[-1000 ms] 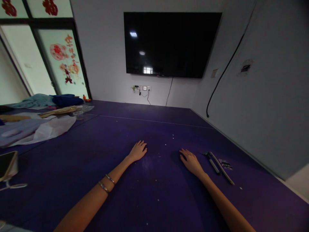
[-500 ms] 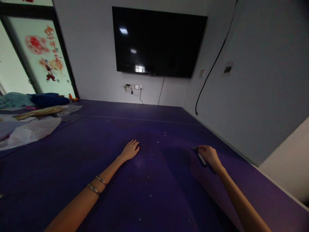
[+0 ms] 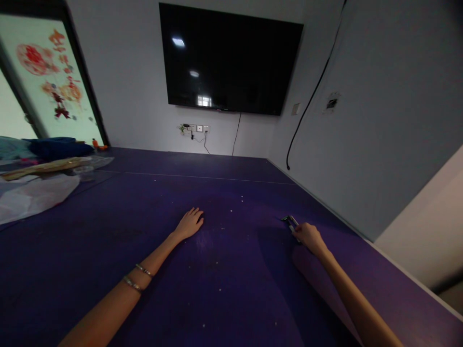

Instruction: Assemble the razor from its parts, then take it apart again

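My left hand (image 3: 189,223) lies palm down on the purple surface (image 3: 159,207), its fingers spread and nothing in it. Farther right, my right hand (image 3: 310,238) is closed on a small two-armed hand tool (image 3: 291,221). The tool looks like small pliers, with a dark narrow head pointing left and pale, greyish arms; its exact kind is too small to tell. My fingers cover its near end. Several small white specks (image 3: 231,210) are scattered over the surface between and below my hands.
White sheeting (image 3: 43,195), a clear cup (image 3: 84,172) and dark blue cloth (image 3: 60,147) lie at the left. A black cable (image 3: 307,107) hangs along the grey wall (image 3: 376,125) at the right. A television (image 3: 231,62) is mounted above sockets (image 3: 199,128).
My right hand has shifted its hold on the tool, whose two arms now show ahead of the fingers. My left hand stays flat. The whole view has moved slightly to the right.
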The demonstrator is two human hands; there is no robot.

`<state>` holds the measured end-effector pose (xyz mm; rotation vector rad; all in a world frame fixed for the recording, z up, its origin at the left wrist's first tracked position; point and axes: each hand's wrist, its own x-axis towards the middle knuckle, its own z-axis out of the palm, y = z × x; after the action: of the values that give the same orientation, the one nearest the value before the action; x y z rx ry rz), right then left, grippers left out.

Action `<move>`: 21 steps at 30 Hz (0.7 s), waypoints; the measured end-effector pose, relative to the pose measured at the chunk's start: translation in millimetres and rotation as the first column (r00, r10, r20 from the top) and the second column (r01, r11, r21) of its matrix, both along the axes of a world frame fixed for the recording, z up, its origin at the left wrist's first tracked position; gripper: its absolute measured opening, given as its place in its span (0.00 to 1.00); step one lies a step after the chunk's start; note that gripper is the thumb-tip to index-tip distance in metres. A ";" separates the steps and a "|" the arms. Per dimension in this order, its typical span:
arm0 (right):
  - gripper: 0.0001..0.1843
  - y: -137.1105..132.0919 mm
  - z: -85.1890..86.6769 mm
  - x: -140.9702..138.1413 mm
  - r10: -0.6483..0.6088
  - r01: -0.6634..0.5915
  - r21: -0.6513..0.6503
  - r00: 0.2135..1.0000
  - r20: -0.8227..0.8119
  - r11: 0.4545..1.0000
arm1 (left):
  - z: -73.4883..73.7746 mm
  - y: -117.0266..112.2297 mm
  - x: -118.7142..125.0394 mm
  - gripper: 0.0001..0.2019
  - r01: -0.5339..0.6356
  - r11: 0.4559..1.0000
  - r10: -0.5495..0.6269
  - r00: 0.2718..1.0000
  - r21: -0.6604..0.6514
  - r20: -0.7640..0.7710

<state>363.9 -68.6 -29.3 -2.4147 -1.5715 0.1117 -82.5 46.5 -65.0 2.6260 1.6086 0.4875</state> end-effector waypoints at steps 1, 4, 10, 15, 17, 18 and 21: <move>0.10 0.5 -0.6 -0.1 -0.005 0.005 0.007 1.000 0.006 1.000 | -0.1 -0.1 0.1 0.25 -0.001 1.000 0.001 1.000 -0.002 0.005; 0.10 1.0 -1.1 -0.6 -0.020 0.020 0.005 1.000 0.001 1.000 | 0.0 0.0 0.2 0.25 -0.004 1.000 0.004 1.000 -0.006 0.024; 0.10 -2.3 3.3 -10.7 0.024 -0.020 0.062 0.997 -0.070 0.998 | 10.5 -2.4 3.8 0.20 -0.044 0.999 0.042 0.995 0.024 0.093; 0.12 0.8 12.9 -39.2 0.138 -0.126 0.225 0.990 -0.038 0.966 | 33.1 -19.9 39.3 0.13 0.109 0.988 -0.136 0.945 0.106 0.299; 0.12 3.5 19.7 -57.8 0.185 -0.173 0.268 0.983 -0.020 0.948 | 41.8 -31.5 63.7 0.12 0.190 0.979 -0.204 0.904 0.074 0.377; 0.13 4.7 23.5 -68.3 0.205 -0.192 0.284 0.979 -0.016 0.939 | 45.5 -37.5 76.8 0.11 0.214 0.976 -0.215 0.886 0.051 0.411; 0.13 6.4 34.1 -102.1 0.273 -0.265 0.302 0.962 0.014 0.916 | 53.9 -52.1 113.8 0.13 0.267 0.962 -0.199 0.836 -0.061 0.511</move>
<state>261.8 -62.2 4.8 -1.9503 -1.7574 -0.0416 31.3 -5.6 -11.0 2.2878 1.1006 0.9204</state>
